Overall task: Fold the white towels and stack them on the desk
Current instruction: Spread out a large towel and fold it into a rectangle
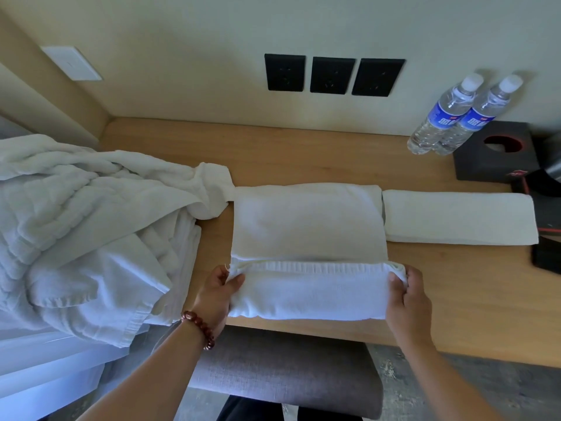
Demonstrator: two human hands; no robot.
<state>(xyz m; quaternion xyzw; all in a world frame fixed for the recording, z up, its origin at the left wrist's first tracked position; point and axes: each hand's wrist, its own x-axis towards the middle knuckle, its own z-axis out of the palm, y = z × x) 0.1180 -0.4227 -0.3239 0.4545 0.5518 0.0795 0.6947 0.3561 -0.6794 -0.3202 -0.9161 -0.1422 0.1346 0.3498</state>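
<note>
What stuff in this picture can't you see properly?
- Head view: the black tissue box contents, dark inside its hole.
- The black objects at the right, cut off by the edge.
- The bottle labels, too small to read.
- The desk at the left, hidden under the towel pile.

matt terry-cloth towel (pixel 306 226) on smooth wooden desk (pixel 455 268).

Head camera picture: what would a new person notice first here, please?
First, the white towel in the middle of the wooden desk, its near edge pinched at both ends by the left hand and right hand. Next, the big crumpled pile of towels on the left, and the folded towel lying on the right.
</note>
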